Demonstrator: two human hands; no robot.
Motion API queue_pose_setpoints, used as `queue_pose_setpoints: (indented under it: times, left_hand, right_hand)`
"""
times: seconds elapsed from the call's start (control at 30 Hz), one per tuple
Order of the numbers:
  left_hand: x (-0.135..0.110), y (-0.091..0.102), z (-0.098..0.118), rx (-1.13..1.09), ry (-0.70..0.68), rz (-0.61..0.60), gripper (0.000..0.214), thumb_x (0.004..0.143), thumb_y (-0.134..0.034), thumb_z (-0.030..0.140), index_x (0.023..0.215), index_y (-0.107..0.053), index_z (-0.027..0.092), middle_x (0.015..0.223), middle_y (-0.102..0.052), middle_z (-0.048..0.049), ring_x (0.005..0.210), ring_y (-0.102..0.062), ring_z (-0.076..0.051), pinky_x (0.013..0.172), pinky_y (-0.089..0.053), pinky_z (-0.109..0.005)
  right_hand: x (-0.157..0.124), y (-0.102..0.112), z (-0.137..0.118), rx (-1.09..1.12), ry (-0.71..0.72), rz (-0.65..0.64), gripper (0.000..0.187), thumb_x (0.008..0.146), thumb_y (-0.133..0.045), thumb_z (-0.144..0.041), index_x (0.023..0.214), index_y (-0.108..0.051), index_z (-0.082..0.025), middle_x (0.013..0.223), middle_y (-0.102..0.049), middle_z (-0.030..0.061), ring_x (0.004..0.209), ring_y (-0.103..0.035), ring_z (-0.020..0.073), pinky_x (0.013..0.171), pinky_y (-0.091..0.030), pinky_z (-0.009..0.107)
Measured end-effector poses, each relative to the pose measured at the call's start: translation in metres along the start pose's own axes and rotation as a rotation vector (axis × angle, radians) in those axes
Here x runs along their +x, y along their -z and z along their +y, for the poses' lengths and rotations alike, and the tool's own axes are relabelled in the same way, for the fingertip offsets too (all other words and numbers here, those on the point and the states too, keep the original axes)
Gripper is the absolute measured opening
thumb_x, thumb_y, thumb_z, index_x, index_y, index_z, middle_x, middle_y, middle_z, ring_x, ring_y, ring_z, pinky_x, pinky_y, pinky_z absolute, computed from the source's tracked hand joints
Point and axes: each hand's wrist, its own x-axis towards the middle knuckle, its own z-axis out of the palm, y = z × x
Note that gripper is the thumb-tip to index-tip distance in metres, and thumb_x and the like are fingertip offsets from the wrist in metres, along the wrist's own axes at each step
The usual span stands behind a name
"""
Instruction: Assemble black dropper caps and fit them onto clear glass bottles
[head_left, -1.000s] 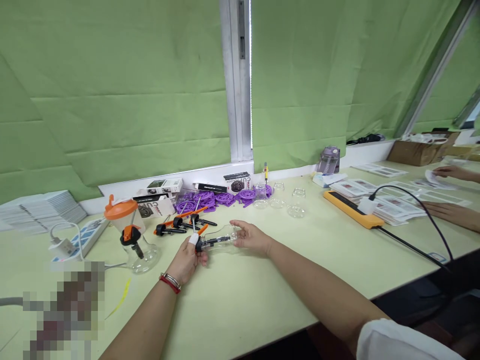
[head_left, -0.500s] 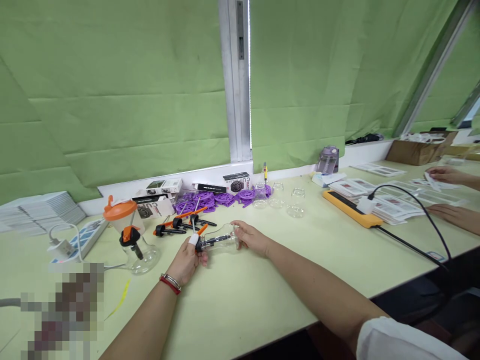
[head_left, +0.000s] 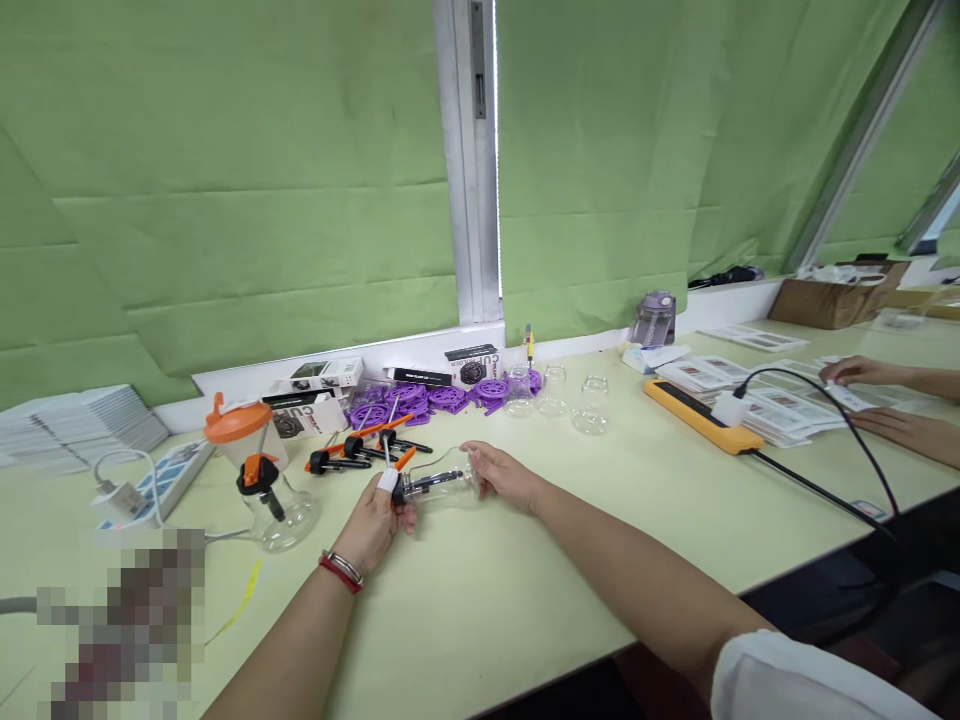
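A clear glass bottle [head_left: 457, 492] lies on its side between my hands, just above the table. My left hand [head_left: 373, 518] is closed on its black lid [head_left: 398, 490], which has an orange part; a white covering wraps one fingertip. A dark tube from the lid reaches inside the glass. My right hand [head_left: 501, 473] grips the bottle's base end. Just behind them lie several loose black lids [head_left: 355, 448] with orange parts and dark tubes. To the left stands another glass bottle [head_left: 289, 522], upright, fitted with a black and orange lid.
Purple plastic parts [head_left: 431, 398] lie at the back beside small boxes [head_left: 319, 412]. Glass jars [head_left: 591, 410] stand right of them. An orange-lidded cup [head_left: 244, 430] and a power strip [head_left: 176, 478] are left. A yellow-orange power strip [head_left: 701, 420], printed sheets and a co-worker's hands [head_left: 874, 372] are right.
My hands and the bottle look almost unchanged. At the right, the co-worker's upper hand has moved left, along with a white paper piece.
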Motion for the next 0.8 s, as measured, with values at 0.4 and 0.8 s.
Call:
queue_pose_setpoints:
  times: [0.4, 0.8]
  left_hand:
    - [0.0012, 0.0008, -0.0003, 0.014, -0.032, -0.002, 0.041, 0.079, -0.057, 0.058, 0.085, -0.046, 0.019, 0.061, -0.055, 0.0038, 0.045, -0.054, -0.013, 0.039, -0.042, -0.026]
    - [0.0021, 0.0014, 0.0013, 0.003, -0.012, 0.006, 0.037, 0.083, -0.054, 0.055, 0.087, -0.046, 0.019, 0.064, -0.057, 0.0022, 0.046, -0.054, -0.012, 0.039, -0.043, -0.025]
  right_hand:
    - [-0.0028, 0.0016, -0.0033, 0.101, -0.063, -0.041, 0.066, 0.086, -0.050, -0.059, 0.140, -0.033, -0.025, 0.075, -0.060, -0.0004, 0.051, -0.057, 0.0096, 0.042, -0.035, 0.019]
    - [-0.0072, 0.0034, -0.0085, 0.174, -0.005, -0.043, 0.073, 0.077, -0.068, -0.047, 0.139, -0.035, -0.029, 0.100, -0.055, 0.0031, 0.057, -0.060, 0.0091, 0.047, -0.041, 0.022]
